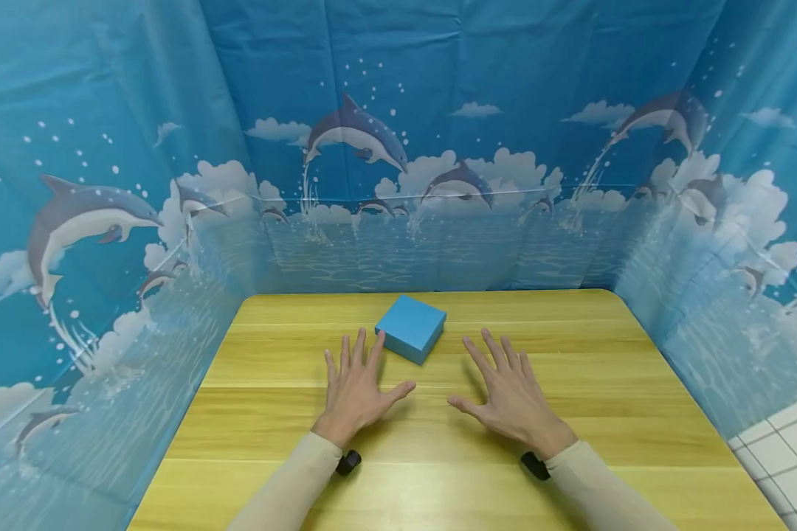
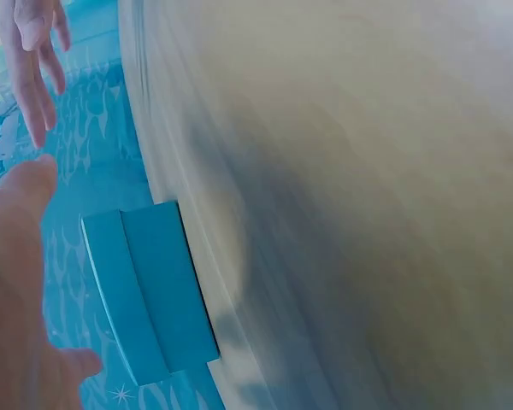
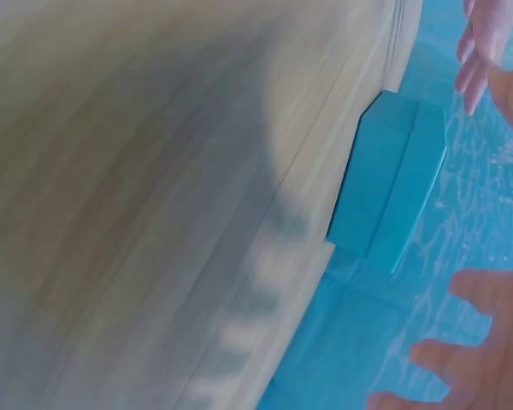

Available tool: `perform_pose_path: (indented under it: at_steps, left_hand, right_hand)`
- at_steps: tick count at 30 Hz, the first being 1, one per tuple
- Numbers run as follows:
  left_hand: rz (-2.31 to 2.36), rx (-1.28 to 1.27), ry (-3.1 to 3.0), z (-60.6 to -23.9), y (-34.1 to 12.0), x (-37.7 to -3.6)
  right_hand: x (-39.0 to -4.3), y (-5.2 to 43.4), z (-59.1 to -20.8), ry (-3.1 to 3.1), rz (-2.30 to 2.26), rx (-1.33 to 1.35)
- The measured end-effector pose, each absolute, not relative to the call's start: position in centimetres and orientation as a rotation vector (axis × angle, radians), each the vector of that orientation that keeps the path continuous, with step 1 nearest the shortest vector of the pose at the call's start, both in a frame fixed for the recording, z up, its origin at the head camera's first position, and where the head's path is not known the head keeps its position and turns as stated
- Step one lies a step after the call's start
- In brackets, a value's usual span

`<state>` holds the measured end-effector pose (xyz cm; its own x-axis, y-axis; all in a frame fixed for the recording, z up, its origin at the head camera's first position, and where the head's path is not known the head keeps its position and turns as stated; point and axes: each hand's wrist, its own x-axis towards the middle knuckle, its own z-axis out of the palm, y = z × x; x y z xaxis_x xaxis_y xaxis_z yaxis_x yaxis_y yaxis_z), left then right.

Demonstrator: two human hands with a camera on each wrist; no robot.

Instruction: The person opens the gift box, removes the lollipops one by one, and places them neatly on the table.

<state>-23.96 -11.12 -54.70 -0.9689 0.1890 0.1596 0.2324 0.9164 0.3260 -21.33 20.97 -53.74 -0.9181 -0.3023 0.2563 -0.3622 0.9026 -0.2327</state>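
Note:
A blue box (image 1: 412, 324) with a fitted lid sits on the wooden table, turned at an angle. My left hand (image 1: 357, 392) hovers over the table just in front of its left corner, fingers spread and straight, thumb pointing inward. To the right of the box, my right hand (image 1: 513, 394) is held with spread fingers, palm down, holding nothing. In the left wrist view the box (image 2: 150, 290) shows beyond the left hand (image 2: 17, 282). The right wrist view has the box (image 3: 389, 179) above the fingers of the right hand (image 3: 487, 342).
The yellow wood-grain table (image 1: 438, 487) has rounded far corners. A blue curtain (image 1: 398, 251) printed with dolphins and clouds surrounds it at the back and both sides. White floor tiles (image 1: 793, 442) show at the lower right. Each wrist wears a black band (image 1: 348, 462).

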Motion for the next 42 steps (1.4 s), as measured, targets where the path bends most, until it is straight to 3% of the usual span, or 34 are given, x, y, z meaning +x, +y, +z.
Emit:
perform_pose_path:
  at_steps: [21, 42]
  left_hand:
    - [-0.9, -0.365, -2.867, -55.9, -10.9, -27.9]
    - [-1.494, -0.313, -2.686, -55.9, -10.3, -26.8]
  right_hand:
    - [-24.3, 15.9, -54.1, -2.886, 0.552, 0.631]
    - [-25.7, 14.5, -54.5, -2.845, 0.801, 0.687]
